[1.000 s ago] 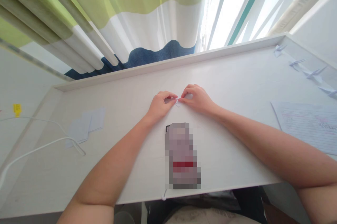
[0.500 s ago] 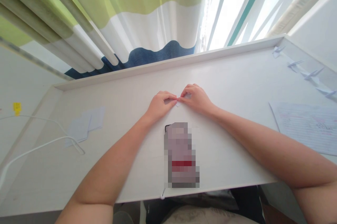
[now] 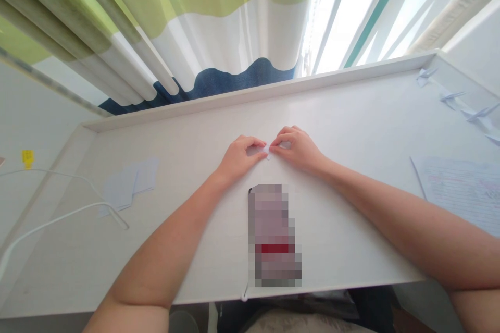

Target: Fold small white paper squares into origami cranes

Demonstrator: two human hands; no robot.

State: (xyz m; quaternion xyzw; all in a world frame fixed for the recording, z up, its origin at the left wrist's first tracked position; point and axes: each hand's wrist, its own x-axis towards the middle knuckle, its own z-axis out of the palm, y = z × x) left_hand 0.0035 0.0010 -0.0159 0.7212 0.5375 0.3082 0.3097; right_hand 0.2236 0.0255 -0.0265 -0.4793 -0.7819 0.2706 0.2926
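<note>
A small piece of white paper [image 3: 267, 150] is between my two hands above the middle of the white desk [image 3: 203, 249], and my fingers hide most of it. My left hand [image 3: 241, 157] pinches it from the left with thumb and forefinger. From the right, my right hand [image 3: 297, 149] grips it in the same way, fingertips close to the left ones. Nearer to me lies an oblong, phone-shaped thing [image 3: 271, 229], its surface blurred out.
Loose white paper pieces [image 3: 121, 187] lie at the left, near a white cable [image 3: 58, 218]. Lined sheets with writing [image 3: 461, 187] rest at the right. Several folded paper shapes [image 3: 453, 98] line the far right edge. A raised rim [image 3: 253, 92] runs along the back, below a curtain [image 3: 242, 31].
The view has shifted slightly, so most things appear a little further right. My left thumb and forefinger look slightly further apart, and more of the paper shows between my hands.
</note>
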